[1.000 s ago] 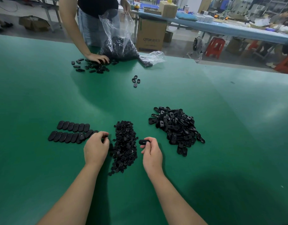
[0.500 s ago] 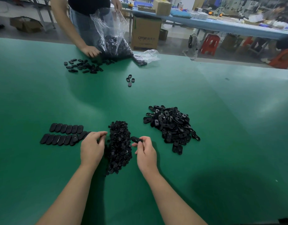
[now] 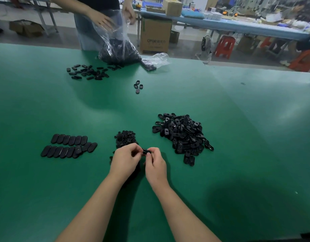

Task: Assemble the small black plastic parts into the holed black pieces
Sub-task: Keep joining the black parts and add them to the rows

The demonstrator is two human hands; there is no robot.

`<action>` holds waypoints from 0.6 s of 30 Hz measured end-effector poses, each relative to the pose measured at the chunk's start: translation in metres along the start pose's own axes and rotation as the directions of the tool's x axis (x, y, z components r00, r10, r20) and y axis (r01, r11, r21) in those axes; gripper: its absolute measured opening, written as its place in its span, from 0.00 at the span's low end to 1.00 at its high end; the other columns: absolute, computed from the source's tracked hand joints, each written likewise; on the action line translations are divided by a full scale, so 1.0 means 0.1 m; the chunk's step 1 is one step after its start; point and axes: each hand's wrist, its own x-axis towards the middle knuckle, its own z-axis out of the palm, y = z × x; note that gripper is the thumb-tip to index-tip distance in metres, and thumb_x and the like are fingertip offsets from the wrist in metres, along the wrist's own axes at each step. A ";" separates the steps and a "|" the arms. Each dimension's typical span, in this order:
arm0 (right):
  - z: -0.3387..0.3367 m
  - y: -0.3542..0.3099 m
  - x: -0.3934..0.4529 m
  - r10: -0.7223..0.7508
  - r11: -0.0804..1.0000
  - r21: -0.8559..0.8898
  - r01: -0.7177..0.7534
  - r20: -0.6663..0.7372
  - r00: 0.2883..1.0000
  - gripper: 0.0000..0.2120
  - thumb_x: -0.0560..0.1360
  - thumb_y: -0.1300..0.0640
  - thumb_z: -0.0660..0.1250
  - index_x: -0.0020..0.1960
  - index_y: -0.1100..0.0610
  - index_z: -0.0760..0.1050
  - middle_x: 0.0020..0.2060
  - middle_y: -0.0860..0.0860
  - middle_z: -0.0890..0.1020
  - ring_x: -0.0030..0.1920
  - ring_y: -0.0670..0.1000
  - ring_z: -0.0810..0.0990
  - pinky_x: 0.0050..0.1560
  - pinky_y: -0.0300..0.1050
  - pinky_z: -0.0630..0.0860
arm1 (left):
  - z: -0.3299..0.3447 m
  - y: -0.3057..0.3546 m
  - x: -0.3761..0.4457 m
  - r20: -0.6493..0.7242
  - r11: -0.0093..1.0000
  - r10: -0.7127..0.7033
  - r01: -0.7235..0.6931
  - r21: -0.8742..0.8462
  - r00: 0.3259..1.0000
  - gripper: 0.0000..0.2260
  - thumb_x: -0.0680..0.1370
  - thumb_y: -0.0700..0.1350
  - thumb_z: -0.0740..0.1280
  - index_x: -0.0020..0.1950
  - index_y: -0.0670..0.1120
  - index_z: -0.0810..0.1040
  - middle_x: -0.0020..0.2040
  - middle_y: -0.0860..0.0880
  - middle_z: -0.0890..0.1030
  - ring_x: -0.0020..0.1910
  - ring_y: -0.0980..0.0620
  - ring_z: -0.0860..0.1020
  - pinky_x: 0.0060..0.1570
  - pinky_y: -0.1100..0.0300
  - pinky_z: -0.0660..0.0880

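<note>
Two rows of finished pieces [image 3: 68, 145] lie flat on the green table [image 3: 45, 189], at the left. Next to them, the pile of small parts [image 3: 125, 138] is partly covered by the left hand [image 3: 123, 158], whose fingers are curled; whether they pinch a small part cannot be told. The right hand [image 3: 155, 165] pinches one holed piece [image 3: 145, 151] between thumb and fingers, fingertips of both hands meeting over it. The heap of holed pieces [image 3: 183, 135] lies at the right.

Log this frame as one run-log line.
step: fitting insert | left hand: pinching, contents hidden | right hand: holds holed piece | small-parts pile: behind hands | finished rows: left
</note>
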 end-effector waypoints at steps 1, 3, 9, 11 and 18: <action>0.00 0.00 0.00 0.001 1.000 0.002 -0.001 0.003 1.000 0.04 0.84 0.54 0.59 0.55 0.49 0.72 0.40 0.44 0.80 0.44 0.51 0.80 0.47 0.52 0.75 | 0.01 0.01 -0.01 -0.001 1.000 0.001 -0.001 -0.004 1.000 0.08 0.75 0.41 0.71 0.41 0.54 0.82 0.35 0.60 0.82 0.34 0.61 0.78 0.32 0.69 0.70; 0.00 0.01 0.01 0.004 1.000 0.002 -0.004 0.009 1.000 0.04 0.84 0.54 0.59 0.54 0.49 0.72 0.40 0.43 0.79 0.44 0.50 0.78 0.46 0.50 0.73 | 0.02 0.04 -0.03 -0.006 1.000 0.001 -0.001 -0.018 1.000 0.07 0.75 0.42 0.71 0.41 0.54 0.81 0.35 0.59 0.82 0.36 0.63 0.78 0.32 0.71 0.70; 0.00 0.01 0.01 0.013 1.000 0.009 -0.013 0.009 1.000 0.04 0.84 0.55 0.59 0.54 0.48 0.72 0.40 0.42 0.79 0.44 0.49 0.78 0.46 0.49 0.72 | 0.05 0.10 -0.04 -0.016 1.000 -0.012 0.012 -0.029 1.000 0.07 0.75 0.42 0.72 0.40 0.54 0.80 0.35 0.58 0.81 0.36 0.64 0.77 0.33 0.71 0.69; 0.00 0.02 0.02 0.018 0.999 0.026 -0.019 0.015 1.000 0.05 0.84 0.55 0.59 0.55 0.50 0.73 0.42 0.43 0.80 0.45 0.51 0.78 0.48 0.50 0.73 | 0.05 0.09 -0.02 -0.035 0.999 -0.035 0.034 -0.025 0.999 0.07 0.74 0.43 0.73 0.41 0.54 0.79 0.36 0.58 0.81 0.36 0.63 0.77 0.33 0.71 0.68; -0.02 0.06 0.04 0.021 0.997 0.069 -0.023 0.025 0.999 0.07 0.83 0.57 0.59 0.52 0.47 0.72 0.41 0.43 0.80 0.44 0.48 0.78 0.47 0.48 0.73 | 0.00 0.10 0.03 -0.008 0.998 -0.067 0.067 -0.023 0.998 0.09 0.72 0.46 0.76 0.51 0.54 0.84 0.43 0.58 0.84 0.44 0.59 0.80 0.47 0.62 0.77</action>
